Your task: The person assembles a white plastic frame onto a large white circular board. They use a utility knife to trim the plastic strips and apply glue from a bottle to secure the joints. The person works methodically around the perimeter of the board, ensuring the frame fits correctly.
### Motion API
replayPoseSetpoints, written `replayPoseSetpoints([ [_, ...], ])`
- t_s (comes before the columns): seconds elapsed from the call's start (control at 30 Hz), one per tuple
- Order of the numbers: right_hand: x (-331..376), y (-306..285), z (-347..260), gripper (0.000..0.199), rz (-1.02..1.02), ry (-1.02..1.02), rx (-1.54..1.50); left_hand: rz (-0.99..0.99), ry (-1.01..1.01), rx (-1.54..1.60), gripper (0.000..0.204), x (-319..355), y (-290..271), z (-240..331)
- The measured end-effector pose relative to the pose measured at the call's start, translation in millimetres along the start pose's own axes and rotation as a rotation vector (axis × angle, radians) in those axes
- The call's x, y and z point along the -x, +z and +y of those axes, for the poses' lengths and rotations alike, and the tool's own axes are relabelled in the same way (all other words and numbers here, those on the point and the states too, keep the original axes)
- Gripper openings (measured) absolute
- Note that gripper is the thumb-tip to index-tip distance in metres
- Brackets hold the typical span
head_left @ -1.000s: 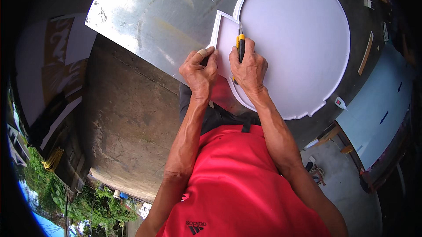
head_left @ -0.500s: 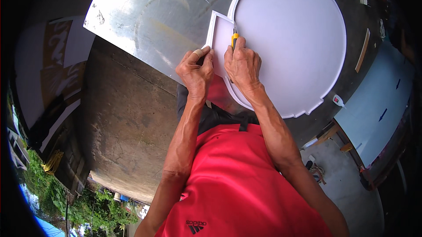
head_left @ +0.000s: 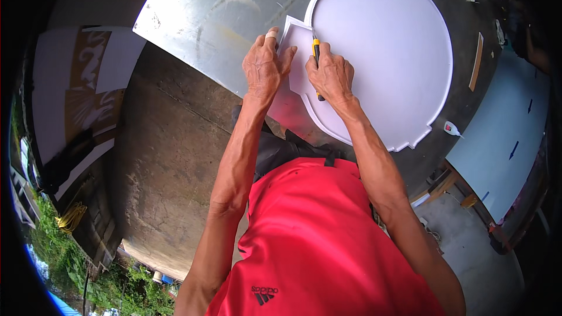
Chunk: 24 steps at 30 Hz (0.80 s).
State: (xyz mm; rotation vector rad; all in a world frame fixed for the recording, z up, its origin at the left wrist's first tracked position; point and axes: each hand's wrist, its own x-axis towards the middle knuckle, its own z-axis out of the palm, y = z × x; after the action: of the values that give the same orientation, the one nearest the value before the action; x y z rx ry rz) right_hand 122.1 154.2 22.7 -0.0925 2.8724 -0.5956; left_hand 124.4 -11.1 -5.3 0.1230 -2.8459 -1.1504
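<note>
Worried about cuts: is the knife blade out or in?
Out: the grey blade shows past the yellow front of the knife in the right hand.

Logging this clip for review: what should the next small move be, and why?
Probably steady the white edging with the left hand before moving the knife: the right hand points its tip at the corner beside the round panel, while the left rests at the edging's left side.

A: Panel (head_left: 386, 64) status?
B: White, round, lying flat on table (head_left: 234, 23). Thin raised rim (head_left: 451, 64), small steps at lower right of view. Angular tab (head_left: 301, 52) juts out left.
A: Utility knife (head_left: 317, 50)?
B: Yellow and black, held, blade out, pointing to top of view. Tip's at the upper corner where tab meets rim. Can't tell if touching.
</note>
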Motion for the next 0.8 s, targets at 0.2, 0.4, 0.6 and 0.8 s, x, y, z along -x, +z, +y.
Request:
replayPoseSetpoints([
  [0.2, 4, 8, -17, 0.023, -0.019, 0.030, -0.022, -0.014, 0.056, 0.099, 0.049, -24, 4, -17],
  [0.4, 17, 13, -44, 0.024, -0.083, -0.073, -0.095, 0.009, -0.068, 0.173, 0.037, -2, -33, -33],
  [0.6, 28, 40, -79, 0.025, -0.208, -0.146, -0.088, 0.131, -0.120, -0.026, 0.034, 29, -60, -73],
  [0.8, 28, 46, -95, 0.022, -0.225, -0.155, -0.073, 0.240, -0.070, -0.195, 0.029, 35, -67, -81],
])
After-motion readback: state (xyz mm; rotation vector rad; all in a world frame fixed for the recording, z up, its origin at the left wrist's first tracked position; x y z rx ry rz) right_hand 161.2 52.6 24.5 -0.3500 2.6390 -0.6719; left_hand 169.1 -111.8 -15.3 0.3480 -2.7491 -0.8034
